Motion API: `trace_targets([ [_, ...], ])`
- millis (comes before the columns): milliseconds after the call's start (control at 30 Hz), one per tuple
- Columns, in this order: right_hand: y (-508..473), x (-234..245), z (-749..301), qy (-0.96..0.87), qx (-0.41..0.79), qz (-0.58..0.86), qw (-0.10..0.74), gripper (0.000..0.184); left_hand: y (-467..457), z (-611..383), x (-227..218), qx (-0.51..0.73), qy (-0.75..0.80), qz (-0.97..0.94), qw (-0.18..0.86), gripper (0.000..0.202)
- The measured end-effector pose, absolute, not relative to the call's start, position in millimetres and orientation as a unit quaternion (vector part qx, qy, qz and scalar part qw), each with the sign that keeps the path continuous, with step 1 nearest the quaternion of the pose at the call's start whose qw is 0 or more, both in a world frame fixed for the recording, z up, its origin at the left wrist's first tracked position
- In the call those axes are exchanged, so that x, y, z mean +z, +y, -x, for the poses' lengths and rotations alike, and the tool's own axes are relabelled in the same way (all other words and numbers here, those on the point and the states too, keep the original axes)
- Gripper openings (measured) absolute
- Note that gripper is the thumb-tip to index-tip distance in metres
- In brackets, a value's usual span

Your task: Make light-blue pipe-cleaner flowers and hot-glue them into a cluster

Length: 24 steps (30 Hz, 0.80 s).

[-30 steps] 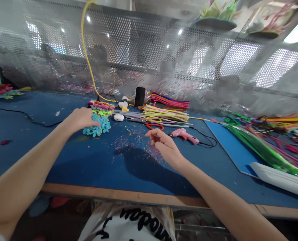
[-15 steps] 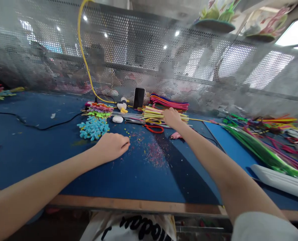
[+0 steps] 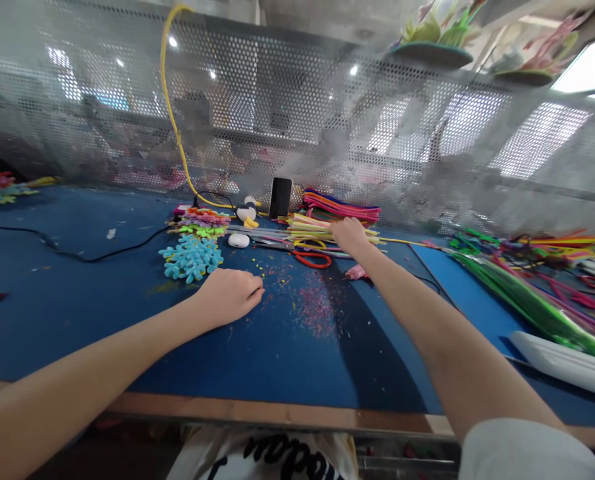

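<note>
My left hand (image 3: pixel 230 295) rests on the blue tabletop (image 3: pixel 127 333) with its fingers curled into a loose fist, just right of a pile of light-blue flower shapes (image 3: pixel 191 257). Whether it holds anything is hidden. My right hand (image 3: pixel 348 235) reaches far across the table and lies on the stack of yellow pipe cleaners (image 3: pixel 317 229), fingers bent down onto them. Red-handled scissors (image 3: pixel 313 259) lie just in front of that hand.
A pink glue gun (image 3: pixel 356 272) shows partly behind my right forearm. A black phone (image 3: pixel 280 197) stands against the perforated metal wall. Pink and purple pipe cleaners (image 3: pixel 342 205), green stems (image 3: pixel 522 300), a white case (image 3: pixel 238 241) and a black cable (image 3: pixel 77 253) lie about.
My left hand left the light-blue flowers and came back to the table's middle. My right hand reached forward from near the glue gun to the yellow pipe cleaners and stays there.
</note>
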State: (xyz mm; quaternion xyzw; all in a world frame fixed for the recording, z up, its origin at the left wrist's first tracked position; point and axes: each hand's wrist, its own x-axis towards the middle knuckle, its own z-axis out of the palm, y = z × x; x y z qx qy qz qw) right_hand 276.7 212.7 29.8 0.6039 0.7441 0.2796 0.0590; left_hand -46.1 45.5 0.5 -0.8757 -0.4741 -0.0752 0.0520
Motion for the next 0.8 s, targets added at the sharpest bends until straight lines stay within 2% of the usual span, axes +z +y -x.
trace_targets([
  [200, 212.8, 30.3, -270.2, 0.771, 0.273, -0.574, 0.014, 0.03, 46.7, 47.8, -0.5, -0.078, -0.47, 0.878, 0.055, 0.038],
  [367, 212.3, 46.3, -261.4, 0.828, 0.248, -0.502, -0.033, 0.036, 47.6, 48.6, -2.5, -0.086, -0.466, 0.879, 0.056, 0.038],
  [567, 180.2, 68.6, -235.8, 0.867, 0.249, -0.41, -0.132, 0.04, 45.2, 47.9, 0.5, -0.112, -0.524, 0.844, 0.018, 0.034],
  [667, 146.5, 72.1, -223.1, 0.904, 0.207, -0.341, -0.156, 0.033, 46.7, 54.4, 9.1, -0.17, -0.576, 0.8, -0.01, 0.04],
  [800, 91.1, 65.7, -214.2, 0.939, 0.139, -0.264, -0.169, 0.026, 51.7, 63.9, 27.2, -0.326, -0.557, 0.759, -0.088, 0.035],
])
